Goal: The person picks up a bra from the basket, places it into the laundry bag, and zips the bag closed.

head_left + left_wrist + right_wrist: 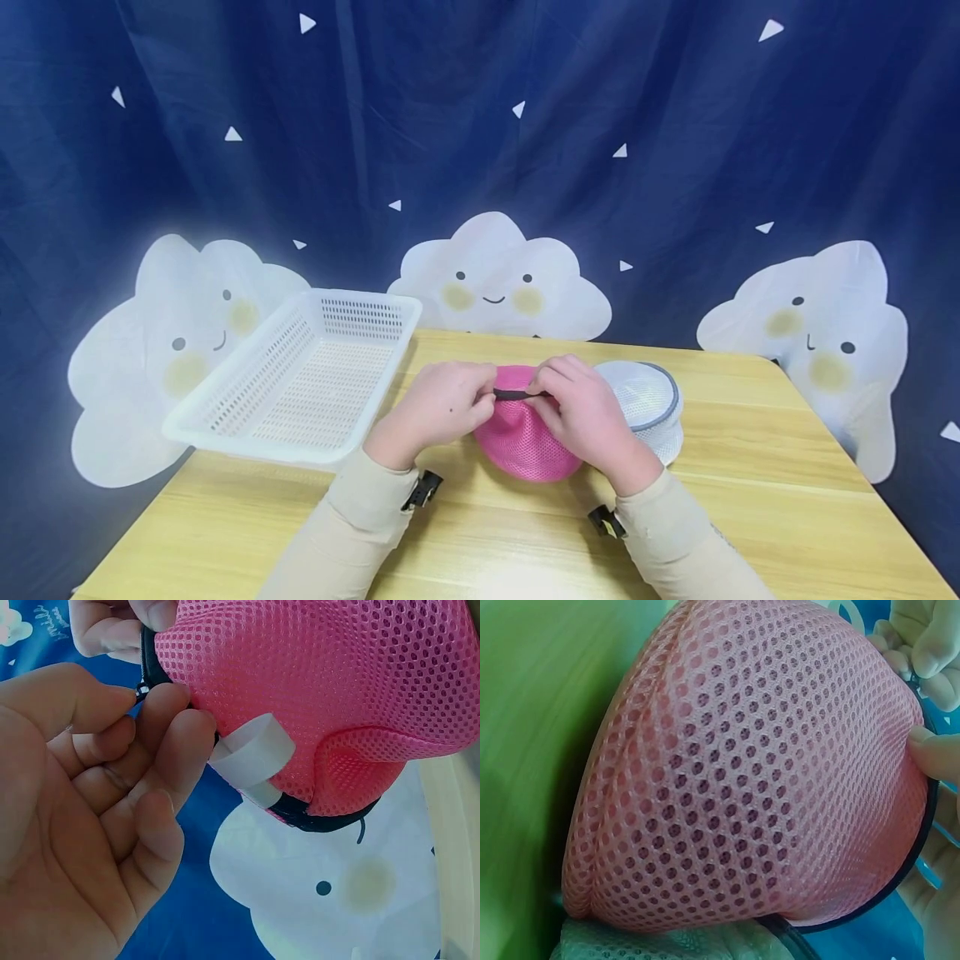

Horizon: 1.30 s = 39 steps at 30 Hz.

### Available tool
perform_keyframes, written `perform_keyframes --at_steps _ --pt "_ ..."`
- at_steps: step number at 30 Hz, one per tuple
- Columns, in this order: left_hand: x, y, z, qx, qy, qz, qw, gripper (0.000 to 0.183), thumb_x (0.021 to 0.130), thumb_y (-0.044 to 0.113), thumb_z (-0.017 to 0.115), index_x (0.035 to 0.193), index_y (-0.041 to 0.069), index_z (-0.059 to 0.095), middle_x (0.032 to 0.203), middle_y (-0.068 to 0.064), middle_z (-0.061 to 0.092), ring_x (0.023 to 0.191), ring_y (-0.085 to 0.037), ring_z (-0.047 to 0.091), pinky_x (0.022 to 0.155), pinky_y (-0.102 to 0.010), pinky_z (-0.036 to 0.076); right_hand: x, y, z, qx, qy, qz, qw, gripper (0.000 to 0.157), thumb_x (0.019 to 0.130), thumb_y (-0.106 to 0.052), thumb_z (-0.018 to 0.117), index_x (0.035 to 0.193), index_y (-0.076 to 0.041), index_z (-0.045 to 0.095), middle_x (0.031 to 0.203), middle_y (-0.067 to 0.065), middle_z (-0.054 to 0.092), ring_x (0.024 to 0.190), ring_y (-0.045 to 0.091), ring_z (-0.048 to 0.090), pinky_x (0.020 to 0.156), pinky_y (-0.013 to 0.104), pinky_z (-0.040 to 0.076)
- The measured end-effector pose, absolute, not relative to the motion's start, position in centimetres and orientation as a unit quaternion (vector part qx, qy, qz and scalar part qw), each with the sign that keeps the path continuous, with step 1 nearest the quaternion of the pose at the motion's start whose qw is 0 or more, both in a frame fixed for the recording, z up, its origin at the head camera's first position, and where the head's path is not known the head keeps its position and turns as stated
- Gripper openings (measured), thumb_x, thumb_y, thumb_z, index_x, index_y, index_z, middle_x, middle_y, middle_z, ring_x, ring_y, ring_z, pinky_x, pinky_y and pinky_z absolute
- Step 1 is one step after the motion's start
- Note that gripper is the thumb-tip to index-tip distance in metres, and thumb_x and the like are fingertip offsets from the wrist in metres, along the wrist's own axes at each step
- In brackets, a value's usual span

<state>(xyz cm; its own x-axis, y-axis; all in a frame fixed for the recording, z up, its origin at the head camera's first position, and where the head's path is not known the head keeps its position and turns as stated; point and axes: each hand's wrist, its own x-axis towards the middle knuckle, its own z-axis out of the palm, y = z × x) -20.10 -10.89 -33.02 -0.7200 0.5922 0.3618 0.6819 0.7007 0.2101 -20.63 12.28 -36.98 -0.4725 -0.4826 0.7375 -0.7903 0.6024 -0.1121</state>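
Note:
A pink mesh laundry bag point(528, 454) with a black zipper edge point(513, 395) is held between both hands over the table. My left hand point(453, 404) pinches the small metal zipper pull point(142, 691) between thumb and index finger. Close by on the same edge, my right hand point(581, 408) grips the bag's rim, its thumb on the mesh in the right wrist view. A white loop tab point(259, 750) sticks out from the edge near the left fingers. Just right of the pink bag stands a white mesh bag point(637, 396) with grey trim.
A white perforated plastic basket point(322, 392) stands at the left of the wooden table point(750, 500). Behind the table hangs a dark blue curtain point(450, 100) with clouds and small white triangles.

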Motion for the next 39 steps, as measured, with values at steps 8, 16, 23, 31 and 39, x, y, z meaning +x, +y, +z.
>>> perform_keyframes --at_steps 8,16,23,31,39 --pt "-20.0 -10.6 -33.0 -0.344 -0.915 -0.17 0.125 0.022 0.085 0.015 0.063 0.073 0.024 0.048 0.058 0.014 0.043 0.055 -0.006 0.045 0.051 -0.026 0.04 -20.4 12.3 -36.9 0.371 -0.847 0.21 0.318 0.023 0.081 -0.006 0.081 0.09 -0.016 0.062 0.095 -0.004 0.065 0.093 0.02 0.059 0.083 0.038 0.049" --pt "-19.7 -10.2 -32.9 -0.346 -0.916 -0.162 0.122 0.022 0.084 0.015 0.064 0.072 0.024 0.048 0.058 0.014 0.043 0.056 -0.006 0.045 0.052 -0.027 0.04 -20.0 11.6 -37.1 0.38 -0.845 0.204 0.317 0.023 0.08 -0.016 0.084 0.092 -0.016 0.065 0.095 -0.005 0.064 0.091 0.02 0.058 0.082 0.038 0.049" --pt "-19.1 -10.0 -32.7 -0.36 -0.911 -0.158 0.127 0.023 0.084 0.014 0.064 0.072 0.023 0.046 0.059 0.013 0.042 0.055 -0.006 0.044 0.052 -0.026 0.039 -19.9 11.0 -37.4 0.386 -0.835 0.211 0.331 0.026 0.078 -0.008 0.086 0.092 -0.015 0.065 0.095 -0.003 0.065 0.092 0.021 0.06 0.084 0.037 0.051" --pt "-18.7 -9.3 -33.0 -0.379 -0.9 -0.147 0.154 0.025 0.085 0.013 0.064 0.073 0.022 0.044 0.06 0.012 0.038 0.056 -0.007 0.042 0.052 -0.026 0.038 -20.1 10.8 -37.9 0.393 -0.833 0.204 0.331 0.023 0.08 -0.005 0.081 0.091 -0.015 0.064 0.096 -0.003 0.064 0.093 0.02 0.06 0.084 0.034 0.05" --pt "-18.8 -9.2 -33.2 -0.374 -0.904 -0.146 0.149 0.025 0.085 0.013 0.064 0.072 0.022 0.044 0.06 0.012 0.039 0.056 -0.008 0.043 0.052 -0.028 0.039 -20.1 11.1 -38.1 0.402 -0.819 0.214 0.349 0.027 0.076 -0.004 0.086 0.089 -0.014 0.064 0.095 -0.002 0.065 0.089 0.019 0.061 0.08 0.034 0.053"
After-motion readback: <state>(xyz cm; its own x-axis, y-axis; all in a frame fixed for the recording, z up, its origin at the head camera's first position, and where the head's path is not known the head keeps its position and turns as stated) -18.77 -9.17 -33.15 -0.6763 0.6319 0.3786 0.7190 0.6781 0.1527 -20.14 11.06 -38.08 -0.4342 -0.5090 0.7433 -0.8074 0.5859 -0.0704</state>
